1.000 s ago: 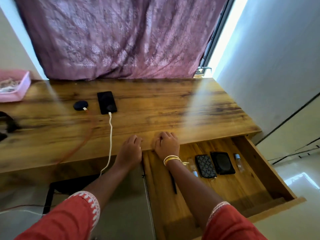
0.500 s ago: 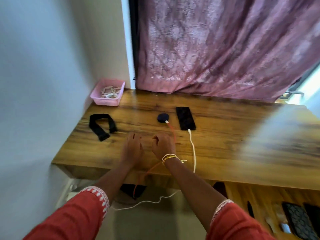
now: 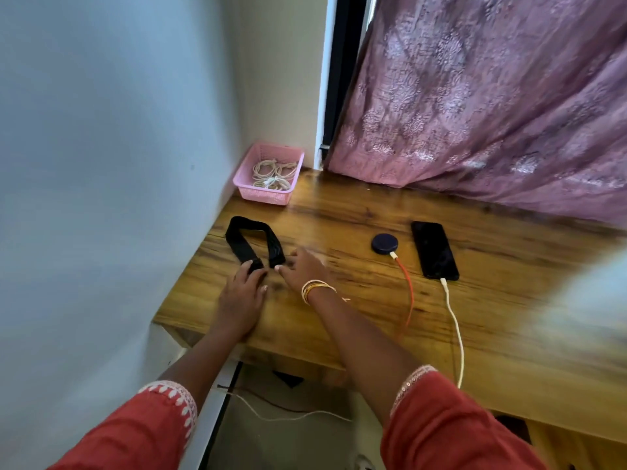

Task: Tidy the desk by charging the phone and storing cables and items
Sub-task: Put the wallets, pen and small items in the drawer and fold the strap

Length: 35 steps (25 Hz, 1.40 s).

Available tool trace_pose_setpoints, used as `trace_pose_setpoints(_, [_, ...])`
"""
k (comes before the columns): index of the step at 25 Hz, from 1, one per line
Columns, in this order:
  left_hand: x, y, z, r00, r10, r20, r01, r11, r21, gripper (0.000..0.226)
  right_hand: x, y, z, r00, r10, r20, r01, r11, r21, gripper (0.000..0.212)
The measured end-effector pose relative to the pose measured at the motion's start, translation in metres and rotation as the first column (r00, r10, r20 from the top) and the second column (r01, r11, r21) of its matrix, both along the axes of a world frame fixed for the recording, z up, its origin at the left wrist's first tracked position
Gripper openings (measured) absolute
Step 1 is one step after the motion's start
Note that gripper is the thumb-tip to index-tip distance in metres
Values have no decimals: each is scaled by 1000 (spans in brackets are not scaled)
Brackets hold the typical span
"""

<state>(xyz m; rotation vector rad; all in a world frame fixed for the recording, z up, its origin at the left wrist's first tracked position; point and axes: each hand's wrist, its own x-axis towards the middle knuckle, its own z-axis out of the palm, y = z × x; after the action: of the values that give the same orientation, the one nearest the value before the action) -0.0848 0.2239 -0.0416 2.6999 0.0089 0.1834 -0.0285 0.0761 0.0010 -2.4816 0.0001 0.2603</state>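
A black strap (image 3: 237, 239) lies in a U shape at the left end of the wooden desk (image 3: 342, 212). My left hand (image 3: 242, 290) rests flat with its fingertips on the strap's left end. My right hand (image 3: 303, 266), blurred, has its thumb touching the strap's right end. A black phone (image 3: 434, 249) lies face up to the right, with a white cable (image 3: 454, 320) plugged into its near end and running over the desk's front edge. Beside the phone is a dark round puck (image 3: 384, 243) with an orange cable (image 3: 409, 293).
A pink basket (image 3: 264, 195) holding coiled white cables stands in the back left corner against the wall (image 3: 101, 164). A mauve curtain (image 3: 492, 113) hangs behind the desk. Part of an open wooden drawer (image 3: 576, 449) shows at the bottom right.
The view has swung left, away from the open drawer. Both hands have moved from the desk's front edge to the black strap's ends.
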Motion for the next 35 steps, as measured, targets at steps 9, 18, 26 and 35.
trace_pose_setpoints(9, [-2,8,-9,988,85,131,-51,969,-243,29,26,16,-19,995,-49,83,39,993,111,28])
trace_pose_setpoints(18, [34,-74,95,983,5,-183,-158,531,-832,33,-10,-63,64,867,6,499,-77,990,122,4])
trace_pose_setpoints(26, [25,-123,199,763,-489,-423,-358,226,-906,25,-49,-129,125,828,-134,545,-122,904,409,37])
trace_pose_setpoints(35, [-5,-152,235,770,-621,-145,-245,-77,-967,21,-97,-161,167,988,104,-114,66,381,922,26])
